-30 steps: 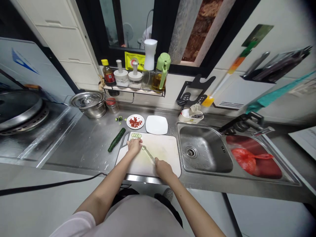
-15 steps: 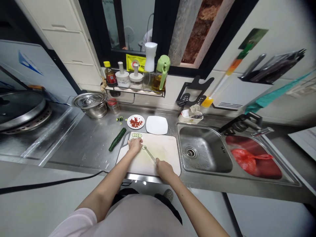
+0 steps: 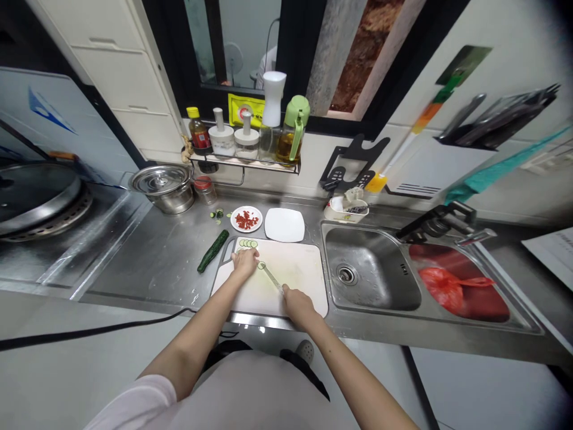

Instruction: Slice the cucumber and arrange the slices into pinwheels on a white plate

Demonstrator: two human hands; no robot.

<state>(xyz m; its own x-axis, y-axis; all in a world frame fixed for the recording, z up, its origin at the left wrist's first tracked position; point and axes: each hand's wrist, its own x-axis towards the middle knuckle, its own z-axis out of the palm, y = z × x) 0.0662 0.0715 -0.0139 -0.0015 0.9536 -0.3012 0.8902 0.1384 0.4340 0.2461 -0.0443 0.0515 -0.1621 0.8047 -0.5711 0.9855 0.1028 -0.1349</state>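
My left hand rests on the white cutting board with curled fingers pressing down a piece of cucumber that it mostly hides. My right hand is closed round the handle of a knife whose blade points up-left to the cucumber's cut end by my left fingers. Several cucumber slices lie in a row at the board's far left edge. A whole dark green cucumber lies on the steel counter just left of the board.
Behind the board are a small plate of chopped red chilli, an empty white square plate and cucumber ends. A lidded steel pot and stove stand left. The sink is right, with a red bag in the further basin.
Hardly anything has moved; my hands and the knife hold nearly the same place at the cucumber, and the view has shifted slightly.
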